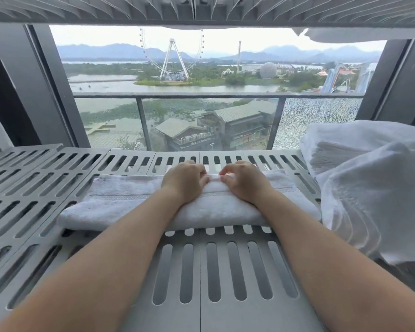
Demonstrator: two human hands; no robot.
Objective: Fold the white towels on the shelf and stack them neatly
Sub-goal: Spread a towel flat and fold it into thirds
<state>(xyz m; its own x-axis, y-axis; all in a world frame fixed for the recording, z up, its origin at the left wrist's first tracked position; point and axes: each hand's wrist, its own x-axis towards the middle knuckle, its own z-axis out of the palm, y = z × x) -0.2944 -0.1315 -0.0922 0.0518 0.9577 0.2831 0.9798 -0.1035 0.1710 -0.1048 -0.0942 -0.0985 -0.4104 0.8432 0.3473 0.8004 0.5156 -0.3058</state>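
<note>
Together, left hand [183,182] and right hand [243,180] pinch the folded towel's [120,202] far edge.

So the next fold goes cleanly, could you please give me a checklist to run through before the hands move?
1. The left hand pinches the folded towel near its far edge: ok.
2. The right hand pinches the same edge beside it: ok.
3. The towel lies wholly on the slatted shelf: ok.
4. The layer edges line up under the hands: cannot tell, hidden.
5. The loose towel pile at right sits apart from the towel's end: cannot tell.
</note>
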